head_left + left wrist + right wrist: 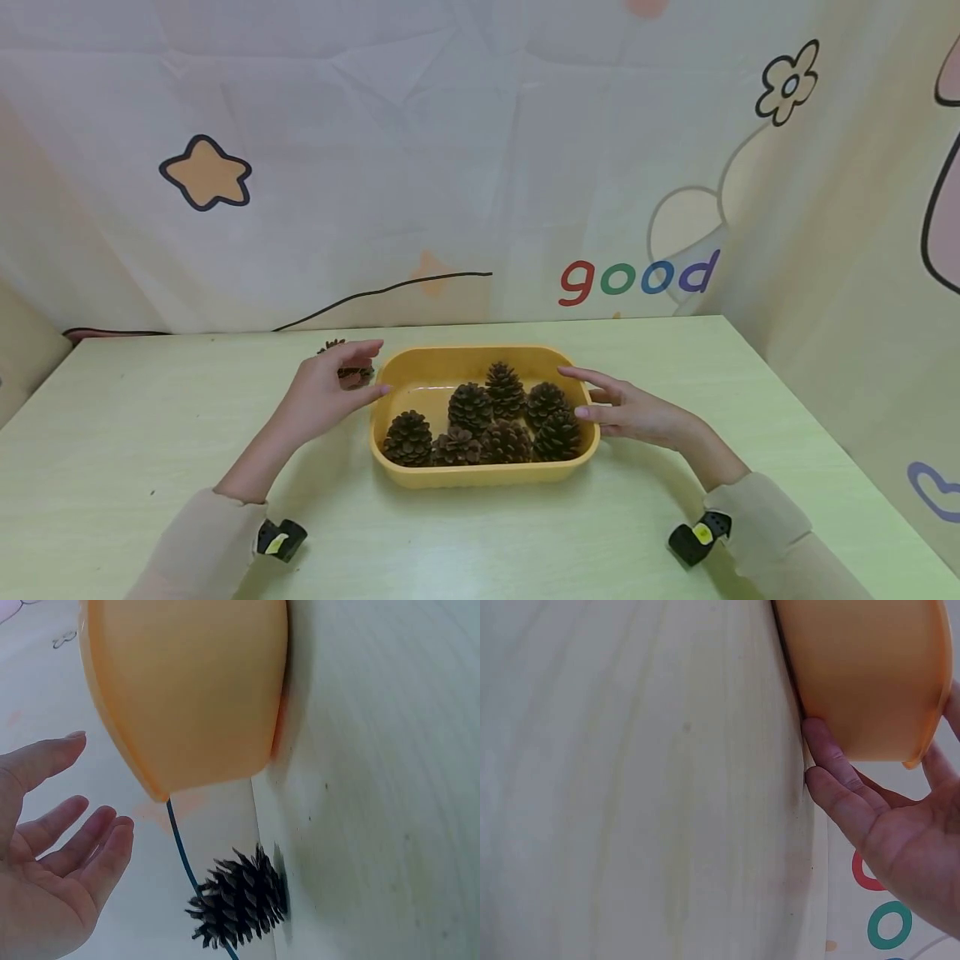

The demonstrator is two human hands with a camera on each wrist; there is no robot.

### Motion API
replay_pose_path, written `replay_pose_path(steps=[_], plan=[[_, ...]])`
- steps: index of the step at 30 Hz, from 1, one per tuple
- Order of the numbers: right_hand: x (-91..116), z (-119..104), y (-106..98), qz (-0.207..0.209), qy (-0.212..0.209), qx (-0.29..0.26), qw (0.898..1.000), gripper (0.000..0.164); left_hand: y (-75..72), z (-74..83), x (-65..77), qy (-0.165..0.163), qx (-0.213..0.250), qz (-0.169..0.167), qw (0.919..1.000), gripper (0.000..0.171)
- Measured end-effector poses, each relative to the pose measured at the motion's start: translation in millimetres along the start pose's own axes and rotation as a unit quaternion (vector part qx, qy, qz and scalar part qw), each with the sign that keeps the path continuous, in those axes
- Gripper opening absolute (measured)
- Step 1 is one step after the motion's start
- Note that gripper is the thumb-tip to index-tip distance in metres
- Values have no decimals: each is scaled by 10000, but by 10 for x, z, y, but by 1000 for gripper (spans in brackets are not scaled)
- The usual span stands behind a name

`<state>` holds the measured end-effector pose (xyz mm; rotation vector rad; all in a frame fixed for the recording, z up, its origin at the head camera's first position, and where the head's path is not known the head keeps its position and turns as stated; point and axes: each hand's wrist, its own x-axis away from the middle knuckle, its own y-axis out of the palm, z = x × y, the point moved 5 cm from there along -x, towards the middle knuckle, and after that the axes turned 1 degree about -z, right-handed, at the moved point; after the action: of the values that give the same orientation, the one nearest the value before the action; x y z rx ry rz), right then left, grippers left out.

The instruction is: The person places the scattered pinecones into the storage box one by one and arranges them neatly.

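A yellow plastic tub sits on the table with several brown pine cones inside, mostly along its front and right. My left hand hovers at the tub's left end, fingers loosely bent and holding nothing; the left wrist view shows a gap between it and the tub wall. Behind this hand, another pine cone lies on the table outside the tub. At the right end is my right hand, its thumb and index finger over the rim. Its lower fingertips touch the tub's bottom edge in the right wrist view.
The pale wooden table extends to both sides and in front of the tub. A printed curtain with a star, a flower and the word "good" hangs along the table's back edge.
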<state>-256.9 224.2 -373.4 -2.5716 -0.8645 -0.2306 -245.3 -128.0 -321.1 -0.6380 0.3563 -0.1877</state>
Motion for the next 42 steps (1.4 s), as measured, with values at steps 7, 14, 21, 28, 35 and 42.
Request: replay_pose_path(steps=[7,14,21,28,35,42], plan=[[4,-3,-2,10,23,19,10000,68,-152,-146,27,-282,-69,223,9993,58],[7,-5,-6,-6,4,-5,10000,68,-256,-309,10,-431,-70,373,9984,61],[9,-7,-3,13,24,12,10000,69,-290,-484,-43,-671,-89,327,9972,69],[8,-8,-2,23,36,56,10000,68,-305,-601,-111,-904,-107,102,9958,77],[1,-11,-2,29,21,67,10000,69,-283,-650,-186,-1035,-236,-113,9943,78],[5,5,-5,-33,-11,20,10000,68,-238,-705,-244,-1237,-306,-432,9909,78]])
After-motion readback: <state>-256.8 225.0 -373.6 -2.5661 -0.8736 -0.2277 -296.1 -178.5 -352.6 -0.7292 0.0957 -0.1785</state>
